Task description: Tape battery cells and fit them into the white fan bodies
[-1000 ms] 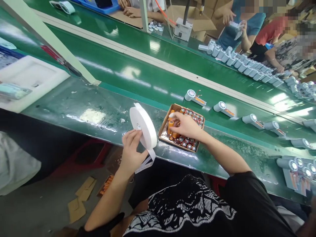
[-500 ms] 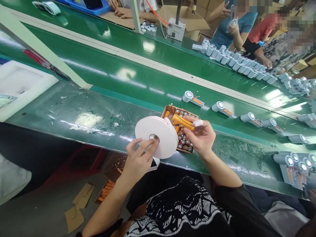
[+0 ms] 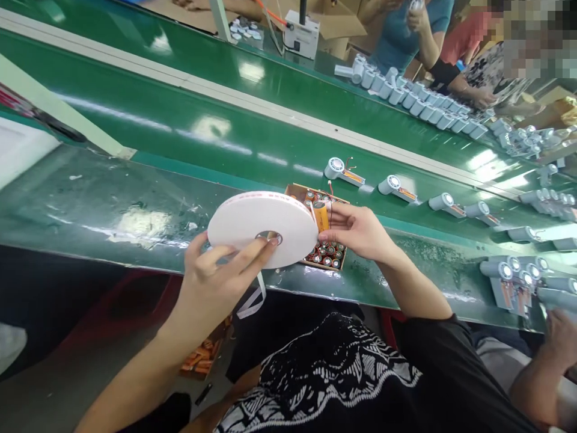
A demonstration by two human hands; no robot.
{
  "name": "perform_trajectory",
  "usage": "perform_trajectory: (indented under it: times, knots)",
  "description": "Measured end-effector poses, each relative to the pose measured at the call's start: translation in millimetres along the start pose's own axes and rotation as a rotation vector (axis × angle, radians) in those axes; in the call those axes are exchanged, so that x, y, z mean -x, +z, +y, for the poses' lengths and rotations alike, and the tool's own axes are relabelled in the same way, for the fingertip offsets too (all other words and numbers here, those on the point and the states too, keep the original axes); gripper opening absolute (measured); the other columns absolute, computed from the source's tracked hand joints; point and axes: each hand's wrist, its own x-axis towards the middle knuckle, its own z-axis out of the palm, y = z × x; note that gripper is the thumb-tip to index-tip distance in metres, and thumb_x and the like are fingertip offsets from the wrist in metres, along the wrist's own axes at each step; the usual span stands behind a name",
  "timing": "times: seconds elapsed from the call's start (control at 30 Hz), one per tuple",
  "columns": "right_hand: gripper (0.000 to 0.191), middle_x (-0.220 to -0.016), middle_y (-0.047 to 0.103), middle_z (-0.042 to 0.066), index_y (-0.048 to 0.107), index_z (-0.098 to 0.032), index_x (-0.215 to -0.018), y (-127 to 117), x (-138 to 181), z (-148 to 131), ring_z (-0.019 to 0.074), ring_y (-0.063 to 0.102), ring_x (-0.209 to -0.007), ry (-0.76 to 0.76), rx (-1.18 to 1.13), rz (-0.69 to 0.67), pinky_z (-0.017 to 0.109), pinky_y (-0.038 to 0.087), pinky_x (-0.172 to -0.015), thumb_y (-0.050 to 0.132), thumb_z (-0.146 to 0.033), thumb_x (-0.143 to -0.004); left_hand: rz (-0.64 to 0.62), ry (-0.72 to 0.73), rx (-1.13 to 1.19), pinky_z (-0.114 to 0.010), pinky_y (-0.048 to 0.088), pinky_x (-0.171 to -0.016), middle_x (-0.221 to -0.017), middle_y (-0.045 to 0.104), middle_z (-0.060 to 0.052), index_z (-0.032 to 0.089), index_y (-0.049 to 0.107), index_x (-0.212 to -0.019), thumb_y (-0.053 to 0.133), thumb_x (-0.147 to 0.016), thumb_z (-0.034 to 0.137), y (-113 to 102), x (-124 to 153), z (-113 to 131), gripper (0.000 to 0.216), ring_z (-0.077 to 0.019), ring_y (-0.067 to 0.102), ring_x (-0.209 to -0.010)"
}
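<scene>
My left hand (image 3: 229, 258) grips a large white roll of tape (image 3: 238, 219), with fingertips in its core hole. A loose strip of tape (image 3: 256, 304) dangles below the roll. In my right hand (image 3: 356, 231) is an orange battery pack (image 3: 321, 216), held upright against the roll's right edge, a thin wire by it. Whether the tape sticks to the pack I cannot tell. Under both hands, on the bench, sits a cardboard box (image 3: 340, 261) filled with several upright batteries (image 3: 327, 255), partly hidden by the roll.
Grey-blue housings with round ends (image 3: 336, 168) lie in a row along the green conveyor (image 3: 270, 135). More housings (image 3: 514, 270) are bunched at the bench's right, near another person's arm (image 3: 545, 367). Co-workers stand across the line behind many housings (image 3: 419, 99). A slanted post (image 3: 81, 114) rises at left.
The tape roll has tilted flatter and shifted left with my left hand. My right hand has turned the battery pack from slanted to upright at the roll's edge. The view has moved slightly.
</scene>
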Motion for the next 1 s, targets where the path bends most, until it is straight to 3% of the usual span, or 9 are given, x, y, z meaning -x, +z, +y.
perform_trajectory:
  times: [0.17, 0.23, 0.33, 0.43, 0.53, 0.63, 0.73, 0.87, 1.0]
  knots:
    - [0.056, -0.109, 0.085, 0.002, 0.078, -0.027, -0.111, 45.9, 10.9, 41.7, 0.0254, 0.082, -0.105, -0.253, -0.408, 0.651, 0.046, 0.069, -0.102, 0.106, -0.037, -0.063, 0.081, -0.095, 0.088, -0.059, 0.033, -0.121, -0.111, 0.081, -0.006, 0.03, 0.046, -0.17, 0.085, -0.093, 0.03, 13.9, -1.2, 32.7, 0.086, -0.0326, 0.052, -0.105]
    - [0.057, -0.104, 0.085, 0.002, 0.076, -0.027, -0.107, 49.8, 8.8, 37.5, 0.0247, 0.082, -0.101, -0.279, -0.443, 0.728, 0.044, 0.07, -0.098, 0.107, -0.036, -0.06, 0.078, -0.111, 0.193, -0.059, 0.032, -0.123, -0.109, 0.079, -0.006, 0.029, 0.049, -0.168, 0.086, -0.093, 0.033, 21.4, 2.8, 54.2, 0.083, -0.031, 0.054, -0.104]
    - [0.044, -0.1, 0.083, -0.002, 0.075, -0.026, -0.101, 17.7, -0.1, -14.7, 0.0185, 0.08, -0.098, -0.47, -0.333, 0.719, 0.035, 0.069, -0.095, 0.103, -0.028, -0.066, 0.032, 0.106, 0.439, -0.054, 0.029, -0.129, -0.111, 0.079, -0.002, 0.033, 0.069, -0.148, 0.083, -0.093, 0.024, 25.7, 11.2, 77.3, 0.057, -0.025, 0.056, -0.102]
    - [0.03, -0.122, 0.079, -0.004, 0.076, -0.024, -0.112, -33.0, 6.8, -68.5, 0.0153, 0.075, -0.125, -0.905, -0.268, 0.821, 0.022, 0.062, -0.098, 0.087, -0.022, -0.084, -0.002, 0.164, 0.558, -0.053, 0.031, -0.132, -0.107, 0.079, -0.001, 0.031, 0.076, -0.134, 0.08, -0.095, 0.022, 30.5, 23.7, 66.0, 0.04, -0.023, 0.056, -0.101]
    - [0.056, -0.111, 0.08, -0.005, 0.077, -0.038, -0.121, -66.0, 30.9, -53.8, 0.0173, 0.077, -0.123, -0.78, -0.222, 0.895, 0.025, 0.064, -0.094, 0.088, -0.007, -0.076, -0.01, -0.219, 0.347, -0.057, 0.039, -0.125, -0.115, 0.077, -0.009, 0.029, 0.073, -0.143, 0.085, -0.089, 0.026, 46.9, 39.2, 15.4, 0.055, -0.0299, 0.056, -0.116]
    - [0.069, -0.101, 0.082, 0.004, 0.077, -0.047, -0.117, -84.1, 50.9, 21.3, 0.0265, 0.08, -0.119, -0.353, -0.123, 1.004, 0.038, 0.066, -0.099, 0.099, -0.012, -0.062, -0.207, -0.46, 0.292, -0.057, 0.049, -0.116, -0.131, 0.073, -0.015, 0.027, 0.071, -0.148, 0.095, -0.079, 0.038, 71.5, 55.4, -42.9, 0.074, -0.0353, 0.055, -0.124]
    - [0.069, -0.107, 0.082, 0.01, 0.075, -0.047, -0.118, -97.9, 63.1, 93.8, 0.0382, 0.073, -0.131, -0.223, -0.033, 1.087, 0.057, 0.058, -0.116, 0.103, -0.028, -0.059, -0.357, -0.575, 0.453, -0.062, 0.044, -0.122, -0.143, 0.07, -0.016, 0.027, 0.072, -0.148, 0.104, -0.064, 0.057, 96.2, 70.0, -74.0, 0.095, -0.0405, 0.053, -0.133]
    - [0.076, -0.103, 0.082, 0.009, 0.07, -0.031, -0.118, -110.2, 67.9, 135.2, 0.0398, 0.075, -0.129, -0.116, -0.024, 1.1, 0.061, 0.054, -0.12, 0.105, -0.04, -0.052, -0.094, -0.762, 0.592, -0.061, 0.032, -0.132, -0.148, 0.068, -0.015, 0.028, 0.075, -0.14, 0.087, -0.073, 0.08, 115.2, 82.8, -76.7, 0.085, -0.0403, 0.049, -0.146]
    - [0.072, -0.099, 0.082, 0.009, 0.067, -0.024, -0.119, -110.0, 59.0, 137.7, 0.0368, 0.082, -0.112, -0.046, 0.033, 1.056, 0.053, 0.066, -0.103, 0.101, -0.049, -0.06, 0.098, -0.965, 0.499, -0.055, 0.044, -0.124, -0.139, 0.07, -0.016, 0.023, 0.073, -0.135, 0.044, -0.11, 0.06, 119.8, 84.4, -74.3, 0.053, -0.0311, 0.059, -0.137]
